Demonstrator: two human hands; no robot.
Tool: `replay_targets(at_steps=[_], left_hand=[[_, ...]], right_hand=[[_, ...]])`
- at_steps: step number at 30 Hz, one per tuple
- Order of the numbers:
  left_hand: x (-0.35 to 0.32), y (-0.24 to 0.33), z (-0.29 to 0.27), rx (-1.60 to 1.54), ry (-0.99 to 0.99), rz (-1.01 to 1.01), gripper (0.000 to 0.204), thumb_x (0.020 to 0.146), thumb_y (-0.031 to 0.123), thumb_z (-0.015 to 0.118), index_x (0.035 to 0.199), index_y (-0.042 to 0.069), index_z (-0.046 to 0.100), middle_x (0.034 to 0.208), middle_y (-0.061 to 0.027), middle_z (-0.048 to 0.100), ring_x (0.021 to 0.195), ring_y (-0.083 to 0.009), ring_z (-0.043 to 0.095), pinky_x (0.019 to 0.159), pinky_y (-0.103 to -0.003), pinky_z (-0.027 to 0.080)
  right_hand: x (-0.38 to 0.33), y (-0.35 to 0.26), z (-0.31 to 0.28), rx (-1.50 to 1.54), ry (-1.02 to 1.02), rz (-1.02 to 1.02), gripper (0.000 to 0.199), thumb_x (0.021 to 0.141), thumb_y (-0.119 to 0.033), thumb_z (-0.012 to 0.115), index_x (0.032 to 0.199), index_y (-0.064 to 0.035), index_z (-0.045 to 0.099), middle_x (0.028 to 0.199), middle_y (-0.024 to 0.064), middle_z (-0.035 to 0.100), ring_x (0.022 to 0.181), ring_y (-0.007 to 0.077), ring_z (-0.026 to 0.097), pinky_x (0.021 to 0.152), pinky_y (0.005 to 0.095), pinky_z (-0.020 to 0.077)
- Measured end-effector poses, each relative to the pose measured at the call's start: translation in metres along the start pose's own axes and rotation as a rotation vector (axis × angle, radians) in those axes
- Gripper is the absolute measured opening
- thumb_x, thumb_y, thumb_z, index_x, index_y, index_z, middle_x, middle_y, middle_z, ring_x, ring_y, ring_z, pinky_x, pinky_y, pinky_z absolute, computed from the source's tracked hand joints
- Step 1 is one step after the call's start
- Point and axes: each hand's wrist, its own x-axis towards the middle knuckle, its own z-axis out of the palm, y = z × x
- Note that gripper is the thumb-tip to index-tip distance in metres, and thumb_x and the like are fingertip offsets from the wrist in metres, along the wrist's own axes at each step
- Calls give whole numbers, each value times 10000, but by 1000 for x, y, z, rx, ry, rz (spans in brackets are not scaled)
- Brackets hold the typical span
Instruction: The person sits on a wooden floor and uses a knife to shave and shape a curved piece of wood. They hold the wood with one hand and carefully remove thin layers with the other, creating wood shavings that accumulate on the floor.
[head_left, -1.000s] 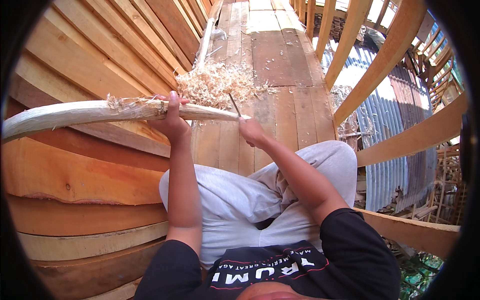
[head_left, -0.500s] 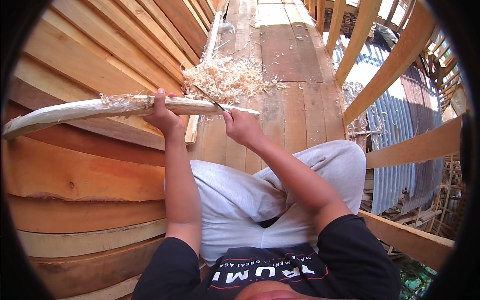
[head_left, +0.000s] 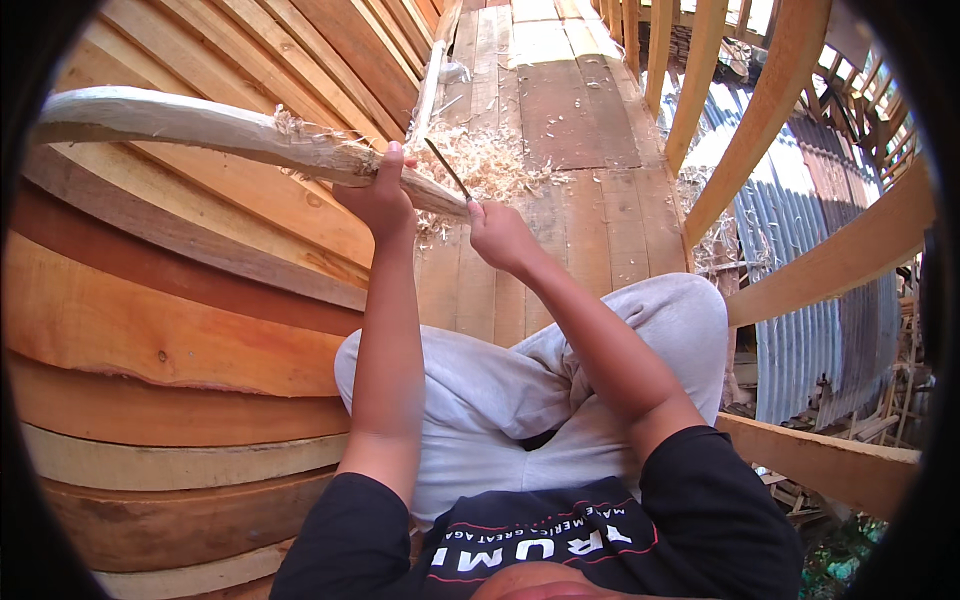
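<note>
A long, curved, peeled wooden pole (head_left: pixel 195 125) slants from the far left down toward the middle. Gripping it near its right end is my left hand (head_left: pixel 380 195), with fingers wrapped around the wood. My right hand (head_left: pixel 500 237) is closed on a knife, its handle hidden in the fist. The thin dark blade (head_left: pixel 446 167) points up and left at the pole's right tip; whether it touches the wood I cannot tell. Frayed, curled fibres (head_left: pixel 300 130) cling to the pole just left of my left hand.
Curly wood shavings (head_left: pixel 480 160) lie heaped on the plank floor (head_left: pixel 580 120) beyond my hands. A plank wall (head_left: pixel 170 350) rises on the left. Wooden railing slats (head_left: pixel 745 150) stand on the right, with corrugated metal sheets (head_left: pixel 800 300) outside. My crossed legs (head_left: pixel 480 390) are below my hands.
The pole's left end has swung up and its right end has dropped, so it now slants. My left hand has shifted right and slightly up, while my right hand has moved slightly right with the knife.
</note>
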Motion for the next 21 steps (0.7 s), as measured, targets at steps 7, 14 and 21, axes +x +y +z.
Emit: replay_targets(at_steps=[7,14,21], left_hand=[[-7,1,45,-12,-190,-1,323,746,-8,690,1009,-47,507,857,-107,557,639,-179,607,565,-303,557],[9,-16,37,-16,-132,-18,347,724,12,698,1009,-56,513,824,-120,577,591,-199,616,554,-306,550],[14,-18,41,-29,-154,-31,249,721,22,696,905,-12,530,711,-82,569,565,-181,614,546,-303,547]], right_hand=[[14,109,-1,-81,-149,343,492,1006,-329,337,905,76,599,727,214,621,655,365,612,662,471,497],[17,72,-5,-26,-37,119,471,992,-320,351,843,72,567,650,175,575,486,262,545,462,394,442],[22,121,-4,228,-305,643,318,938,-251,417,731,-20,488,540,55,398,419,150,377,364,337,285]])
